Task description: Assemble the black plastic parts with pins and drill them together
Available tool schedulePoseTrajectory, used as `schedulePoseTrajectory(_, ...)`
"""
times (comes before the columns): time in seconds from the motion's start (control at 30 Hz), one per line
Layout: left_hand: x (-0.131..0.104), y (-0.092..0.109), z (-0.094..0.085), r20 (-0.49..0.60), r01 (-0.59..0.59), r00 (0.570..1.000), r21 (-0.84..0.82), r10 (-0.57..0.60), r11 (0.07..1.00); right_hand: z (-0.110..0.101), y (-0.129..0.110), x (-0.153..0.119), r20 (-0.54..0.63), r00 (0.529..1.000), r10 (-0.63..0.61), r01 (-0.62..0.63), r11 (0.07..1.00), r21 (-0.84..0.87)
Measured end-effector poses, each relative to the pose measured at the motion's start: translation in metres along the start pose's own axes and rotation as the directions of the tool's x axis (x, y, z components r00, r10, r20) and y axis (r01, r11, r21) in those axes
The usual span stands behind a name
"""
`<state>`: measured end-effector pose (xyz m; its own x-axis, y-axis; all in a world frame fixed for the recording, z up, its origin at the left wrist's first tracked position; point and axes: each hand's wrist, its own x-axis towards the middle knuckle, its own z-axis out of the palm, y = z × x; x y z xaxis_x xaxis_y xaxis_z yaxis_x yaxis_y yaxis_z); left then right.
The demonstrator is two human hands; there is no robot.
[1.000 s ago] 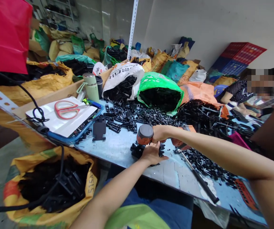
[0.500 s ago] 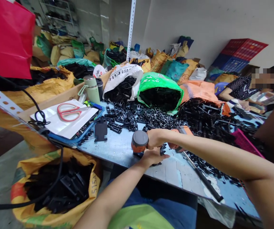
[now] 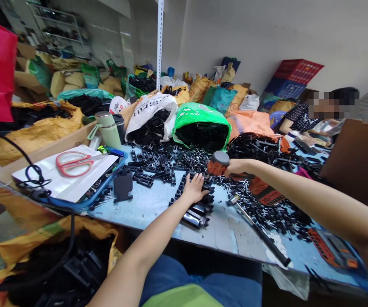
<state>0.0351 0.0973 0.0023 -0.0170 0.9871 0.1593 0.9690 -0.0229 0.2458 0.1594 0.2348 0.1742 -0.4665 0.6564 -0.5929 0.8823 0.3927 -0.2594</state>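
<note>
Black plastic parts [image 3: 196,209] lie beneath the spread left hand [image 3: 195,188]; the right hand [image 3: 235,167] grips the power drill [image 3: 246,177]. Hammer [image 3: 257,228] and loose screws [image 3: 270,213] lie alongside.

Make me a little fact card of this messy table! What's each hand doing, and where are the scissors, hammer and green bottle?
Left hand: spread on a bunch of black parts
Right hand: holding an orange and gray power tool
Scissors: on white paper
Hammer: on the table, beside small scattered pieces
Green bottle: standing behind the paper
</note>
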Motion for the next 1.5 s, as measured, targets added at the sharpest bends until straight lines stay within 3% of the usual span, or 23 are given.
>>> schedulePoseTrajectory(0.17,0.011,-0.008,0.012,-0.004,0.001,1.000,0.024,-0.001,1.000,-0.007,0.030,0.026,0.066,0.994,0.086,-0.084,0.996,-0.039)
schedulePoseTrajectory(0.37,0.008,-0.007,0.016,-0.005,0.018,1.000,0.046,-0.017,0.999,-0.009,0.037,0.048,0.147,0.987,0.061,-0.048,0.995,-0.091)
schedulePoseTrajectory(0.57,0.009,-0.006,0.012,0.007,0.045,0.999,0.052,-0.045,0.998,0.005,0.033,0.022,0.093,0.995,-0.023,0.037,0.989,-0.144)
schedulePoseTrajectory(0.7,0.008,-0.004,0.010,0.008,0.057,0.998,0.044,-0.057,0.997,0.019,0.031,0.001,0.116,0.992,-0.051,0.069,0.986,-0.150)
schedulePoseTrajectory(0.93,0.009,0.002,0.001,0.032,0.079,0.996,0.030,-0.080,0.996,0.026,0.010,-0.001,0.141,0.988,-0.064,0.095,0.969,-0.229)
schedulePoseTrajectory(1.1,-0.028,0.017,-0.009,0.063,0.027,0.998,0.005,-0.027,1.000,0.029,0.007,-0.020,0.122,0.988,-0.094,0.126,0.949,-0.290)
schedulePoseTrajectory(1.23,-0.063,0.026,-0.005,0.033,0.002,0.999,-0.048,0.000,0.999,0.038,0.010,-0.034,0.156,0.981,-0.112,0.154,0.943,-0.295)
schedulePoseTrajectory(1.37,-0.070,0.028,-0.002,0.024,-0.004,1.000,-0.076,0.005,0.997,0.047,0.005,-0.032,0.168,0.982,-0.091,0.140,0.940,-0.311)
schedulePoseTrajectory(1.5,-0.074,0.021,-0.010,0.084,-0.037,0.996,-0.085,0.044,0.996,0.051,-0.003,-0.040,0.160,0.984,-0.084,0.130,0.942,-0.308)
